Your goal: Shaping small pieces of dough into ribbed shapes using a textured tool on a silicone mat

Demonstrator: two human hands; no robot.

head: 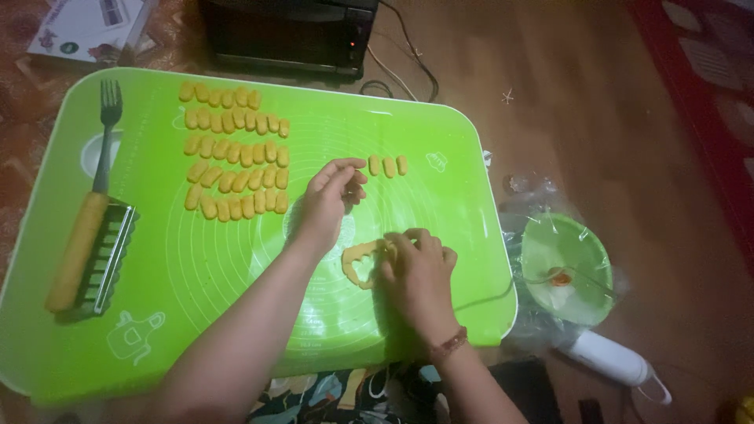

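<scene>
On a bright green baking mat [236, 314] spread over a low surface, a person is working yellow dough with two bare hands, seen from above. The right hand [416, 271] is pressing down on a flattened, ragged piece of dough [360, 263] near the middle of the mat, its fingers curled together over the dough's right edge. The left hand [330, 196] is hovering just above and to the left of that piece, fingers bent loosely toward the thumb; whether it is pinching a bit of dough cannot be told.

The dough is looking soft and light, easily dented and likely a little sticky, so it would probably tear if lifted by one thin edge; the thicker middle or a cupped grip from below seems the safer place to hold it. The small finished dough pieces [236, 153], lying in neat rows at the upper left of the mat, are looking just as tender and would squash under firm pinching. Three more pieces [388, 166] are sitting apart, just right of the left hand.

At the mat's left edge a fork [106, 133] is lying above a dough roll [77, 251] that is resting against a ridged metal tool [110, 255]. A dark countertop oven [290, 35] is standing beyond the mat, and a green bowl covered with plastic wrap [567, 267] is sitting to the right.

The right hand is hiding much of the flattened dough, the bowl's contents are blurred under the wrap, and the white object [613, 359] at the lower right is hard to identify.
</scene>
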